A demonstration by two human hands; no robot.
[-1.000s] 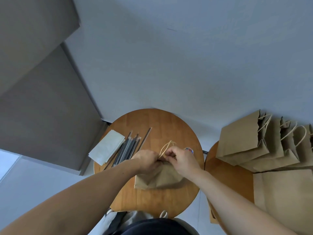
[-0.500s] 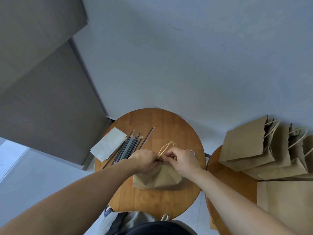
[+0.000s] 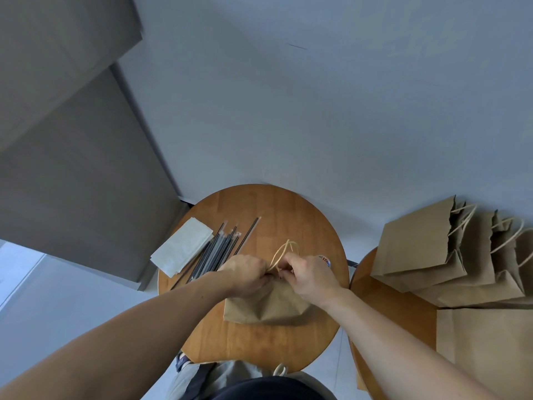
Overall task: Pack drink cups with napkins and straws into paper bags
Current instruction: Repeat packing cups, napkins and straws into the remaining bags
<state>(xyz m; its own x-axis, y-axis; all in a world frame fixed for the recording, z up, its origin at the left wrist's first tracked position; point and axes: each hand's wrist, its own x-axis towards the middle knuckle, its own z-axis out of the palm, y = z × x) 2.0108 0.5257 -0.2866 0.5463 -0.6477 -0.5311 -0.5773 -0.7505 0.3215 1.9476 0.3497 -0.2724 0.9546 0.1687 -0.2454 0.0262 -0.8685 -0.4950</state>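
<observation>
Left hand (image 3: 245,274), right hand (image 3: 310,274): fingers curled, pinching paper bag (image 3: 268,307) mouth by twine handles (image 3: 284,251). Paper light, floppy, tears easily; hold rim.

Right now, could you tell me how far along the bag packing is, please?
Done, apparently: several bags stand on the side table, though I cannot see inside them. In hand: the left hand and right hand pinch the top of a paper bag on the round table, by its handles. Left: napkins and straws lie unpacked beside it, and a flat bag waits at the right.
</observation>
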